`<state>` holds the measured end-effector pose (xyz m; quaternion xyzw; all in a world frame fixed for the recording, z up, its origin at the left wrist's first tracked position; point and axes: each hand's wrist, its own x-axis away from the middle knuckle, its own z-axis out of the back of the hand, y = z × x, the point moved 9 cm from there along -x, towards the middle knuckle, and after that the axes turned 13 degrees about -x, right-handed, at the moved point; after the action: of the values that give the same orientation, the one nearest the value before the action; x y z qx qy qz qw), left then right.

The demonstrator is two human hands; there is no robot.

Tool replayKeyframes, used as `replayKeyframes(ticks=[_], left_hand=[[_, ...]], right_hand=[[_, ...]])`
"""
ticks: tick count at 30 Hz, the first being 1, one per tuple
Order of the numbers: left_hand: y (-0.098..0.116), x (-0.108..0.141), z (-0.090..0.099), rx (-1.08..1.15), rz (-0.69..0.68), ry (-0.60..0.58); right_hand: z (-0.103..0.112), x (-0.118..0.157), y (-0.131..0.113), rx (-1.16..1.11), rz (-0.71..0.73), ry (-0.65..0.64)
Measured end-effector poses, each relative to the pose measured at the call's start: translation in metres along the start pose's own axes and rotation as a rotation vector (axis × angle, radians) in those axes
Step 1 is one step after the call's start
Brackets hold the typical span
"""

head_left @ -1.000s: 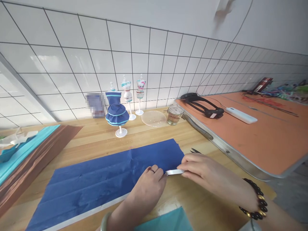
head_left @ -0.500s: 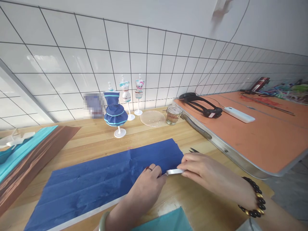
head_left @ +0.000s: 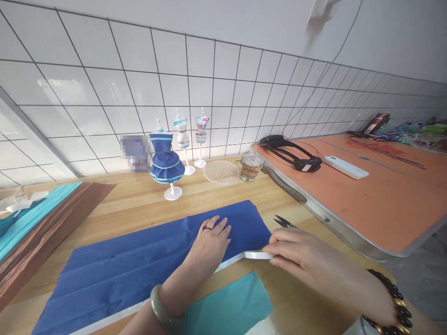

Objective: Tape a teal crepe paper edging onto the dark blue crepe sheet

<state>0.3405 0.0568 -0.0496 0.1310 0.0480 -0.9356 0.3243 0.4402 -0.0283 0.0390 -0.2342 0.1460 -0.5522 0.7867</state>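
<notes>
The blue sheet [head_left: 150, 260] is thin and dark, creased with long fold lines and small wrinkles, its right end cut at a slant. A narrow white strip [head_left: 111, 317] lines its near edge, passes out of sight behind the left forearm and shows again up to the tape [head_left: 257, 255], which is white and seen nearly edge-on. The sheet lies flat on the worktop [head_left: 195, 197], in front of the dress form [head_left: 166, 160].

Half a second ago the left hand [head_left: 211, 244] was curled beside the tape at the near edge; now it lies farther in on the sheet, palm down, its fingers straightened and slightly apart. That bares a length of strip just left of the tape. More of the snips [head_left: 285, 222] and of the teal sheet [head_left: 230, 298] shows too.

The right hand [head_left: 303, 251] has the tape's right end clamped between thumb and fingers, just beyond the sheet's near edge.

The blue sheet's long axis slants from lower left to upper right. The tape's runs almost level, its free end pointing left; the snips' tips point up and left.
</notes>
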Motion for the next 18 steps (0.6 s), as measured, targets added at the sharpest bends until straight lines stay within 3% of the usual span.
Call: replayKeyframes(ticks=[10,13,18], left_hand=[[-0.005,0.002,0.004,-0.142,0.135,0.041],[0.002,0.001,0.015,-0.118,0.088,0.073],[0.021,0.002,0.033,0.181,-0.064,0.060]], right_hand=[[-0.003,-0.001,0.005,-0.020,-0.017,-0.011],[-0.002,-0.001,0.005,-0.015,-0.018,-0.011],[-0.003,-0.002,0.006,0.004,-0.019,-0.018]])
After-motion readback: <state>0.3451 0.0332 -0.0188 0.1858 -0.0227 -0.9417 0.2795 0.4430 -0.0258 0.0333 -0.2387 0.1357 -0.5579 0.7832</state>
